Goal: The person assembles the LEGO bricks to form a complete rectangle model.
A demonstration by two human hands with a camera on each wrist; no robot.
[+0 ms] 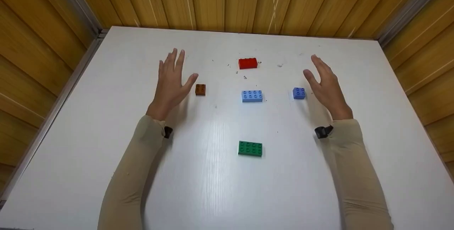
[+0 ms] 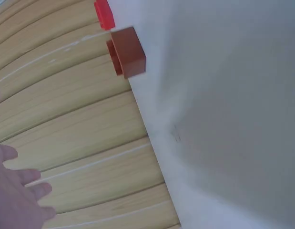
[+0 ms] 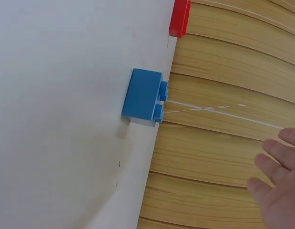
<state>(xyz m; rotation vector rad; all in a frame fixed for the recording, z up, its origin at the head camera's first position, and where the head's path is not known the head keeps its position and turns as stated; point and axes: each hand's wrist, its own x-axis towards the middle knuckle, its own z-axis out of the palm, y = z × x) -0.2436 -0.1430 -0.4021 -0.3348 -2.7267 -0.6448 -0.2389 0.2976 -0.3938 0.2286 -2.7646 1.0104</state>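
My left hand [image 1: 172, 84] hovers over the table with its fingers spread, just left of a small brown brick [image 1: 200, 89]. On the other side my right hand [image 1: 327, 86] is held up with fingers straight, beside a small blue brick [image 1: 299, 93]. Neither hand touches a brick. Between them lies a light blue brick [image 1: 252, 96], with a red brick [image 1: 248, 63] behind it and a green brick [image 1: 250, 148] nearer the front. The left wrist view shows the brown brick [image 2: 129, 52] close up; the right wrist view shows the blue one [image 3: 143, 94].
The bricks lie on a white table [image 1: 198, 187] with small dark specks around the red brick. Wood-look panels [image 1: 241, 3] stand at the back and both sides. Each sleeve has a black wrist device, the left one [image 1: 168, 132] and the right one [image 1: 323, 132].
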